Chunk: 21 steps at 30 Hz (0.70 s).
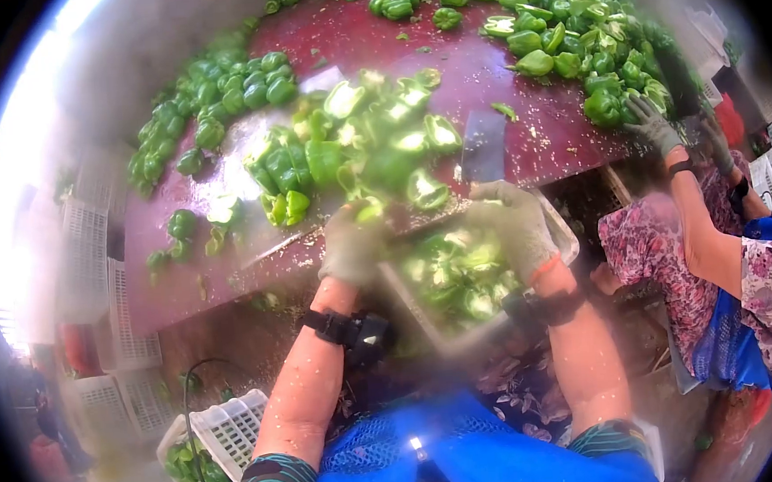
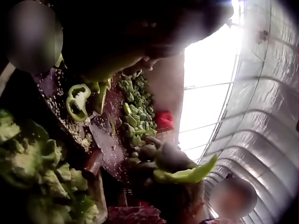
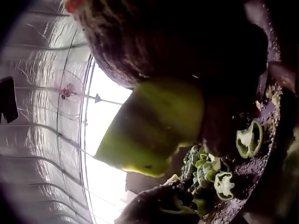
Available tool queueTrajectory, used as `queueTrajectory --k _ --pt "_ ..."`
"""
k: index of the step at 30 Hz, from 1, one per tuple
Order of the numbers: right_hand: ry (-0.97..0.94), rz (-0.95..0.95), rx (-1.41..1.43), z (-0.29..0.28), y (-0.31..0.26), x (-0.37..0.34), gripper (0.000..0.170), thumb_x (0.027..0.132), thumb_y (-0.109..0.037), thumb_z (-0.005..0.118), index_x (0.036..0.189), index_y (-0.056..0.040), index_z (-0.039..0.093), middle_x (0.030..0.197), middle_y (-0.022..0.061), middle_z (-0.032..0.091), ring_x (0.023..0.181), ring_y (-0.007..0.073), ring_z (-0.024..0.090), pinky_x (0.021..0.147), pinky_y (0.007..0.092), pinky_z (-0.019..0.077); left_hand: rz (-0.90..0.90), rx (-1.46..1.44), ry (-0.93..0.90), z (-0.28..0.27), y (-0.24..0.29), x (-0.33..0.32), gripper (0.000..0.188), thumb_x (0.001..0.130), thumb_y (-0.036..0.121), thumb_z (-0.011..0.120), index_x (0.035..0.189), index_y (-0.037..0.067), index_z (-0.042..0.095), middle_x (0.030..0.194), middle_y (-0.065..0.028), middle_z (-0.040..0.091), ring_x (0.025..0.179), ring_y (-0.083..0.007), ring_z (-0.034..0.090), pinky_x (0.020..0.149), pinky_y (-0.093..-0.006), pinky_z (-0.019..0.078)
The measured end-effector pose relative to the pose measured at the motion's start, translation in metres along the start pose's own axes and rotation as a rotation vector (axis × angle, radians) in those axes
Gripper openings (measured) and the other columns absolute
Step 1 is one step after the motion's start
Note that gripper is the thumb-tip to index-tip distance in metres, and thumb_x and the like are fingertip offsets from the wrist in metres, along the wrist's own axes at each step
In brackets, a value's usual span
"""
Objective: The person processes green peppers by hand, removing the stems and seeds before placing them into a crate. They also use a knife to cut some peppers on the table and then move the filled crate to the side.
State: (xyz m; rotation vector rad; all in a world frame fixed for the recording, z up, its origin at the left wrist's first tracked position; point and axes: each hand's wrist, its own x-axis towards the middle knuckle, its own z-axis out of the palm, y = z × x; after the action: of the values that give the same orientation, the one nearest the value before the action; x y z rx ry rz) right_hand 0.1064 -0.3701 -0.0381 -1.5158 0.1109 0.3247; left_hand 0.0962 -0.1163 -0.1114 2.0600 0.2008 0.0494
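Observation:
My gloved left hand (image 1: 353,245) holds a piece of green bell pepper (image 1: 368,212) at the table's near edge. In the left wrist view that hand is a dark shape across the top. The gloved right hand (image 1: 517,225) grips another bell pepper piece (image 3: 154,126), which shows broad and pale green in the right wrist view. Both hands are over a crate (image 1: 569,233) of cut peppers (image 1: 455,267). Just beyond the right hand lies a knife, its wide blade (image 1: 484,144) flat on the table and its brown handle (image 2: 92,163) at the edge.
On the red table (image 1: 228,283) are halved peppers (image 1: 415,140) and heaps of whole peppers (image 1: 250,85), with seeds scattered about. To the right another person's gloved hand (image 1: 653,124) touches the big pile. A white crate (image 1: 238,430) of peppers stands low on the left.

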Motion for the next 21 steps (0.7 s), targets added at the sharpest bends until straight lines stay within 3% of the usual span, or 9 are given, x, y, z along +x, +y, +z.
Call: queueTrajectory --k 2,3,6,8,10,13,15,18,21 --pt "0.027 0.031 0.294 0.010 -0.015 -0.010 0.016 0.081 -0.013 0.070 0.092 -0.0017 0.069 0.095 0.0108 0.068 0.072 0.0177 0.065 0.068 0.0276 0.0565 -0.417 -0.450 0.110 0.002 0.052 -0.009 0.036 0.082 -0.002 0.064 0.118 -0.004 0.062 0.099 -0.0126 0.070 0.084 -0.0173 0.067 0.074 -0.0287 0.0564" --pt "-0.039 -0.308 -0.020 0.016 0.004 -0.002 0.016 0.082 -0.015 0.071 0.094 -0.0039 0.069 0.095 0.0107 0.068 0.072 0.0194 0.066 0.068 0.0301 0.0573 -0.284 0.059 -0.028 0.005 0.055 -0.009 0.038 0.084 -0.003 0.063 0.122 -0.003 0.060 0.106 -0.0148 0.068 0.087 -0.0183 0.067 0.076 -0.0288 0.0567" --pt "0.087 -1.049 -1.097 0.026 0.055 0.033 0.016 0.087 -0.018 0.069 0.098 -0.0073 0.068 0.095 0.0105 0.069 0.070 0.0217 0.067 0.061 0.0338 0.0590 -0.181 -0.215 -0.184 0.043 0.032 -0.032 0.047 0.087 -0.006 0.059 0.133 0.000 0.051 0.109 -0.0157 0.064 0.078 -0.0186 0.066 0.062 -0.0274 0.0566" --pt "0.202 -0.560 -0.692 0.020 0.065 0.035 0.017 0.087 -0.018 0.068 0.100 -0.0064 0.067 0.092 0.0103 0.067 0.076 0.0196 0.068 0.056 0.0302 0.0584 -0.395 -0.397 -0.229 0.031 0.052 -0.036 0.055 0.087 -0.012 0.053 0.140 0.002 0.044 0.101 -0.0141 0.062 0.067 -0.0168 0.063 0.055 -0.0263 0.0559" --pt "0.229 0.029 0.311 0.024 0.040 0.025 0.014 0.088 -0.017 0.067 0.097 -0.0064 0.067 0.092 0.0108 0.067 0.081 0.0188 0.068 0.058 0.0275 0.0578 -0.277 -0.423 -0.092 0.012 0.049 -0.020 0.058 0.083 -0.018 0.051 0.138 0.001 0.046 0.096 -0.0110 0.060 0.068 -0.0155 0.061 0.054 -0.0249 0.0544" --pt "0.169 -0.483 -0.806 0.045 0.043 0.026 0.018 0.090 -0.021 0.063 0.098 -0.0050 0.061 0.093 0.0140 0.066 0.086 0.0221 0.068 0.067 0.0289 0.0574 -0.142 -0.627 -0.286 0.018 0.069 -0.040 0.060 0.079 -0.016 0.055 0.136 0.001 0.047 0.092 -0.0060 0.058 0.075 -0.0157 0.061 0.056 -0.0256 0.0546" --pt "0.162 -0.296 -0.377 0.064 0.059 0.011 0.029 0.090 -0.030 0.067 0.101 -0.0043 0.059 0.094 0.0165 0.063 0.086 0.0306 0.067 0.074 0.0372 0.0550 -0.119 -0.632 -0.314 0.022 0.066 -0.055 0.058 0.077 -0.014 0.059 0.132 0.003 0.049 0.095 -0.0064 0.059 0.079 -0.0156 0.062 0.064 -0.0262 0.0546" --pt "0.026 -0.388 -0.749 0.073 0.051 -0.001 0.034 0.087 -0.034 0.070 0.103 -0.0056 0.060 0.100 0.0167 0.061 0.091 0.0337 0.064 0.081 0.0409 0.0513 -0.231 -0.916 -0.315 0.014 0.048 -0.072 0.056 0.074 -0.012 0.062 0.127 0.003 0.051 0.099 -0.0067 0.062 0.082 -0.0142 0.062 0.071 -0.0265 0.0534" --pt "-0.162 -1.103 -0.952 0.068 0.051 0.006 0.027 0.091 -0.029 0.065 0.105 -0.0055 0.064 0.104 0.0103 0.066 0.088 0.0247 0.064 0.074 0.0348 0.0514 -0.002 -0.631 -0.228 -0.029 0.066 -0.091 0.033 0.072 -0.008 0.065 0.104 -0.001 0.064 0.097 -0.0072 0.066 0.085 -0.0152 0.064 0.076 -0.0283 0.0533"
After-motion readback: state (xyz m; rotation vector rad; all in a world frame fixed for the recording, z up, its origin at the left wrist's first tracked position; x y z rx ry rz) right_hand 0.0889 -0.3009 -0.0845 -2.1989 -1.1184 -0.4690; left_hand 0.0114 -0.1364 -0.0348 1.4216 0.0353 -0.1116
